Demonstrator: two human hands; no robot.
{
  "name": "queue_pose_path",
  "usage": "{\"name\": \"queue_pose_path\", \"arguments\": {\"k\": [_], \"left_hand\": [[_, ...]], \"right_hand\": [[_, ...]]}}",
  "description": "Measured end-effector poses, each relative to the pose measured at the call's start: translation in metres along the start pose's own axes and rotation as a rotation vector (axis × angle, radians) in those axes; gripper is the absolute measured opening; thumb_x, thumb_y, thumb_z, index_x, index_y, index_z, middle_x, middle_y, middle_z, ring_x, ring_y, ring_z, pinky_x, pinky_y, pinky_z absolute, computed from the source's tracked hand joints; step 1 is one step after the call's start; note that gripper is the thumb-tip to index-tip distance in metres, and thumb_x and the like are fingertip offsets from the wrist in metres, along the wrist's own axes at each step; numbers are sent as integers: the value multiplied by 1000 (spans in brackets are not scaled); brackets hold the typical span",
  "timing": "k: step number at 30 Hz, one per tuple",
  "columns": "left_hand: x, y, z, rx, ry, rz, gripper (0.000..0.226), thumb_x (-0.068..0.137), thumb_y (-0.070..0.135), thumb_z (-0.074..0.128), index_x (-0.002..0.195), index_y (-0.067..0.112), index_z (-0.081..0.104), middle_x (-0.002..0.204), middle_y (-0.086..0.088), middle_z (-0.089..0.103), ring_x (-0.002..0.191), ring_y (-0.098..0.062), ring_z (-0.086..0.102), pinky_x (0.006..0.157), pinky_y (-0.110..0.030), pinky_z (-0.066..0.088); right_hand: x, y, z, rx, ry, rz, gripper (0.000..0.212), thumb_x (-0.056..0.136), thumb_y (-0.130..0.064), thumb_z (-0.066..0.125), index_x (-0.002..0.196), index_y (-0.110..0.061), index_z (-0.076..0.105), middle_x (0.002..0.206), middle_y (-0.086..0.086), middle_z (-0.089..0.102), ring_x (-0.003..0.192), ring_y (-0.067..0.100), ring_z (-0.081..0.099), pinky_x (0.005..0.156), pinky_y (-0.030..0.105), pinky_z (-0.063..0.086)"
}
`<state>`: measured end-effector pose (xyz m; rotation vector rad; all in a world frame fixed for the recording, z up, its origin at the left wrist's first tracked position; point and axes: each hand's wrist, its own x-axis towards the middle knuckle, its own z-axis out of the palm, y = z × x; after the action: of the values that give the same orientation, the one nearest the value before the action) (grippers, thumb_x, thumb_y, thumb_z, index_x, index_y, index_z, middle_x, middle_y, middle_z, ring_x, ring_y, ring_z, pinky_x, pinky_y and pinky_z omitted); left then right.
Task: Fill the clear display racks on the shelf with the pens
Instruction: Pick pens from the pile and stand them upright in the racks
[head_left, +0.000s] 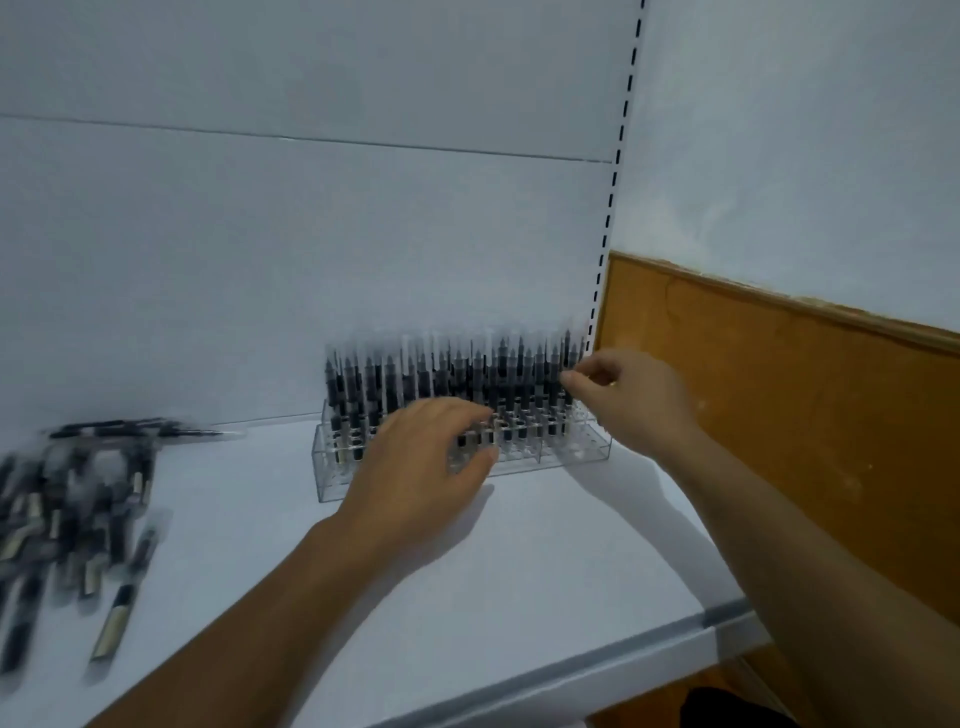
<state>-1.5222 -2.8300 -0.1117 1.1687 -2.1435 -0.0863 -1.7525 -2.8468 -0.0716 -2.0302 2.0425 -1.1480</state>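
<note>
Many pens (452, 379) upright in rack (571, 453), axes vertical.

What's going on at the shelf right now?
A person is loading pens into the clear rack on the white shelf. The right hand pinches a pen standing at the rack's right end; the left hand lies curled over the front rows, blur hiding whether it holds anything. Back rows are full, some front holes look empty, and loose pens wait at the shelf's left.
</note>
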Motion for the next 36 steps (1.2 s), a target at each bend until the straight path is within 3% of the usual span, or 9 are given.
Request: {"name": "queue_pose_path", "arguments": {"k": [4,7,10,15,18,23,26,29,36], "left_hand": [[-9,-10,-40,-26,71,-103,36,91,51,55,125,38,59,126,21,58,116,0,49,98,-26,40],[-38,-36,-75,12,120,-228,32,88,53,56,116,40,62,116,26,60,106,6,54,90,-23,44],[-84,-69,-110,103,147,-385,28,88,49,58,114,39,63,107,30,61,98,11,55,87,-22,46],[-149,-102,-155,241,187,-577,23,89,42,62,110,39,66,99,27,62,83,11,54,72,-10,39],[-166,-109,-169,310,180,-632,23,87,45,63,110,39,66,97,25,63,84,6,58,74,-15,44],[-170,-120,-164,307,158,-690,27,85,43,66,111,34,68,90,20,66,83,3,60,72,-19,47],[-156,-122,-158,328,148,-677,23,86,45,65,107,35,68,82,25,61,78,9,57,64,-12,40],[-130,-124,-159,361,101,-679,21,85,51,62,100,37,66,78,26,58,77,7,56,63,-15,41],[-73,-135,-155,591,-286,-843,47,80,57,64,106,17,66,98,2,67,84,-15,58,63,-27,42]], "right_hand": [[-21,-50,15,169,-96,-155,16,92,-38,62,97,-27,72,83,-14,68,75,3,60,69,27,51],[-39,-97,41,196,-319,-326,12,92,-42,61,97,-35,70,85,-19,67,74,-3,59,68,21,48],[-58,-141,78,189,-514,-504,22,92,-47,59,109,-37,68,92,-22,66,71,-8,53,66,17,40],[-73,-207,135,89,-733,-731,34,94,-53,52,124,-39,60,110,-15,69,96,9,58,81,29,44],[-78,-221,159,134,-744,-734,27,94,-56,49,109,-38,62,98,-12,65,90,14,57,75,31,44],[-84,-208,176,223,-713,-720,28,89,-56,55,82,-30,59,68,-14,56,67,5,52,59,26,38],[-82,-202,175,307,-732,-641,17,85,-46,65,76,-32,59,67,-16,57,65,3,52,60,24,40],[-77,-198,173,424,-733,-504,10,83,-34,67,77,-30,60,70,-11,64,70,6,59,66,26,48],[-71,-193,177,516,-682,-292,7,83,-28,62,83,-28,55,83,-8,66,84,15,62,76,33,50]]}}
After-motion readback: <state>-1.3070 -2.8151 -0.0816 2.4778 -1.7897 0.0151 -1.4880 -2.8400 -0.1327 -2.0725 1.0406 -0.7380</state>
